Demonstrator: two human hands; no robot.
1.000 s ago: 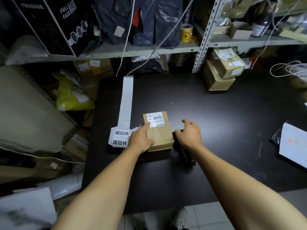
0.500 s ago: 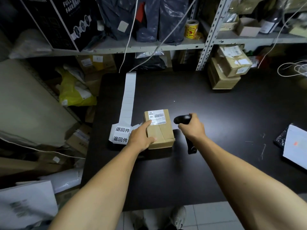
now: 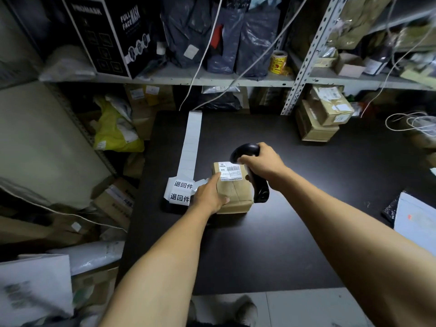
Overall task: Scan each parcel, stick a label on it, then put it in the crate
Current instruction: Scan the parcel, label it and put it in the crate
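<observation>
A small brown cardboard parcel (image 3: pixel 236 194) lies on the black table (image 3: pixel 271 244), with a white barcode label on its top. My left hand (image 3: pixel 208 195) holds the parcel's left side, thumb on top. My right hand (image 3: pixel 264 165) grips a black handheld scanner (image 3: pixel 245 152) and holds it just above the parcel's far end, its head over the barcode label. A strip of white labels (image 3: pixel 191 142) runs along the table's left side and ends in two printed labels (image 3: pixel 180 191) beside the parcel.
Two stacked brown boxes (image 3: pixel 323 119) stand at the table's back right. White papers (image 3: pixel 415 220) lie at the right edge. Metal shelves (image 3: pixel 212 77) packed with bags and boxes rise behind. Parcels and bags crowd the floor on the left (image 3: pixel 115 128).
My right hand picked the scanner up from the table beside the parcel and raised it over the parcel's barcode label. My left hand has stayed on the parcel.
</observation>
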